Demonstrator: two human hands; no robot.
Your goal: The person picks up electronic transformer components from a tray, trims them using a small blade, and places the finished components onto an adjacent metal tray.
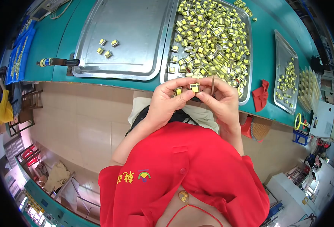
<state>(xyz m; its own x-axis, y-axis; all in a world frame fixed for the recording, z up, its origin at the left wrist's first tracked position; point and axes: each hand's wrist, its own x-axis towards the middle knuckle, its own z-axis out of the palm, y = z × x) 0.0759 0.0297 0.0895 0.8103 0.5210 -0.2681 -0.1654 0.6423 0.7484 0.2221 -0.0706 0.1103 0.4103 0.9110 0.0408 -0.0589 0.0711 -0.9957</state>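
While left grip (164, 101), right grip (227, 100) pinch component (195, 88), heaped tray (168, 56) beyond, red cloth (260, 96) nearby.

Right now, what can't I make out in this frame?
All in the head view:
Held component: back and underside, facing away between left hand and right hand.
Thin item: its kind; the right hand partly covers it.
Full tray: its count of pieces; upper ones hide others.
Four-piece tray: far edge, cut off by the picture's top.
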